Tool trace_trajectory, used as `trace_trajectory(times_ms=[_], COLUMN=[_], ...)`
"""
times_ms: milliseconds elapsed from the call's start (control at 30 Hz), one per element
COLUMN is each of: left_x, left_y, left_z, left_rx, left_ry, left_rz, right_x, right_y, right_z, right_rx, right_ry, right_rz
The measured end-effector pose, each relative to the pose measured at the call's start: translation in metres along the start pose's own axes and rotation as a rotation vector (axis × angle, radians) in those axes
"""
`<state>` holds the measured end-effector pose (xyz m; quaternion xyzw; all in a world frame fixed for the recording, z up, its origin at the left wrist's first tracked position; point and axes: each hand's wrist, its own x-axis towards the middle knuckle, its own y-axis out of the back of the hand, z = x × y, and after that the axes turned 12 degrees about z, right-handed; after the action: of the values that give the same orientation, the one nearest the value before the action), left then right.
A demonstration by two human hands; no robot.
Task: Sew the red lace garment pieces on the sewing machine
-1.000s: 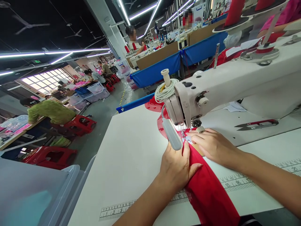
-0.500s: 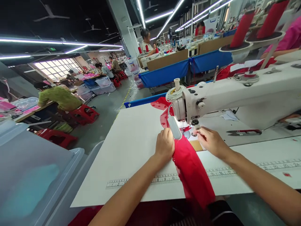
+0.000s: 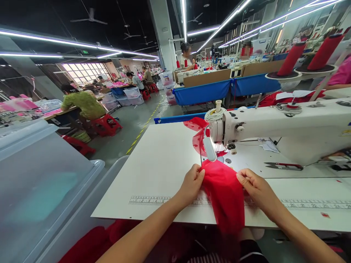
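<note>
A strip of red fabric (image 3: 225, 193) runs from under the head of a white sewing machine (image 3: 257, 124) over the table's front edge toward my lap. My left hand (image 3: 192, 182) pinches its left edge just in front of the needle area. On the opposite edge, my right hand (image 3: 253, 184) holds the cloth between thumb and fingers, so the piece is spread between both hands. A small white lamp (image 3: 210, 149) hides the needle and presser foot. Behind it, sheer red fabric (image 3: 199, 140) lies bunched on the white tabletop (image 3: 161, 157).
Thread snips (image 3: 283, 166) lie on the machine bed at right. A printed ruler (image 3: 148, 200) crosses the table front. Red thread cones (image 3: 292, 60) stand at upper right. Translucent plastic bins (image 3: 68, 190) flank the table's left side. Co-workers sit at other tables.
My right hand has come from beside the machine head down to the fabric's right edge and gripped it. The cloth is spread wider, my left hand sits slightly nearer me, and the view has shifted.
</note>
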<state>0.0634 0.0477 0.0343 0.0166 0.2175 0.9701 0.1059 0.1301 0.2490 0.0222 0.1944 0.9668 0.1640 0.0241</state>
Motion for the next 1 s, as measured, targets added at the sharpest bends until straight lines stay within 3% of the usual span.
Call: trace_trajectory(times_ms=[100,200,267,367,533,633,700,867,933,1000], left_x=[-0.005,-0.012,-0.014,-0.012,-0.008,-0.006,-0.005,-0.009,-0.014,-0.019], left_y=[-0.004,-0.008,-0.01,-0.01,-0.005,0.0,0.003,-0.001,-0.008,-0.016], left_z=[0.005,0.011,0.012,0.008,0.0,0.002,0.004,0.0,-0.001,0.001], left_rx=[-0.254,-0.683,-0.957,-1.167,-1.2,-1.25,-1.27,-1.092,-0.923,-0.68], left_ry=[0.142,0.39,0.515,0.632,0.762,0.683,0.58,0.457,0.387,0.264], left_rz=[-0.092,-0.241,-0.211,-0.077,-0.039,-0.069,-0.08,-0.019,-0.033,-0.047], right_x=[-0.001,-0.002,-0.002,-0.002,-0.005,-0.008,-0.008,0.006,0.007,-0.002], right_y=[0.0,-0.002,-0.004,-0.005,-0.007,-0.005,0.0,0.028,0.036,0.034], right_z=[-0.008,-0.011,-0.012,-0.014,-0.019,-0.019,-0.015,0.008,0.011,0.005], right_rx=[0.463,0.725,0.824,0.951,1.016,0.831,0.624,-0.062,-0.183,-0.086], right_ry=[-0.387,-0.626,-0.733,-0.792,-0.735,-0.712,-0.591,-0.024,0.059,0.038], right_rz=[-0.12,-0.26,-0.27,-0.24,-0.27,-0.318,-0.311,0.021,0.133,0.177])
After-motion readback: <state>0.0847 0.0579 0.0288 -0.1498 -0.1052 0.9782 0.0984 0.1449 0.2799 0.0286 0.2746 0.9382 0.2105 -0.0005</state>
